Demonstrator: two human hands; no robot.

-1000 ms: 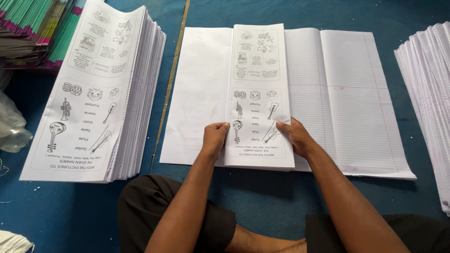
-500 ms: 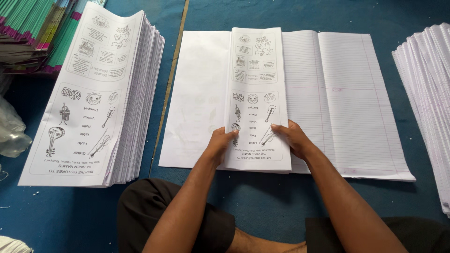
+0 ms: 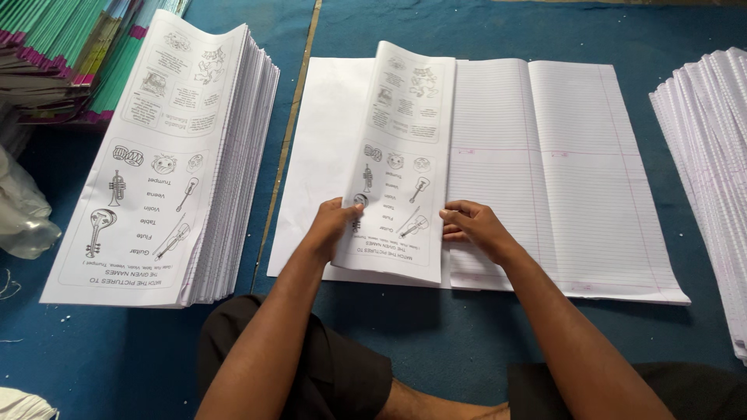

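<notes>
Your left hand [image 3: 331,225] and right hand [image 3: 471,227] both pinch the near edges of a folded printed sheet [image 3: 401,163]: tall, narrow, white w/ black line drawings of instruments and small text, its top curling up a bit. It sits centre, on top of an opened spread of ruled paper [image 3: 545,171] w/ a blank white leaf to the left. Fingers curled on the sheet, thumbs under or at the edge. All lies on a blue mat [image 3: 436,342]. Left: tall stack of same printed sheets [image 3: 156,163]; far left, coloured book spines [image 3: 54,54]. Right edge: another white paper pile [image 3: 712,171].
</notes>
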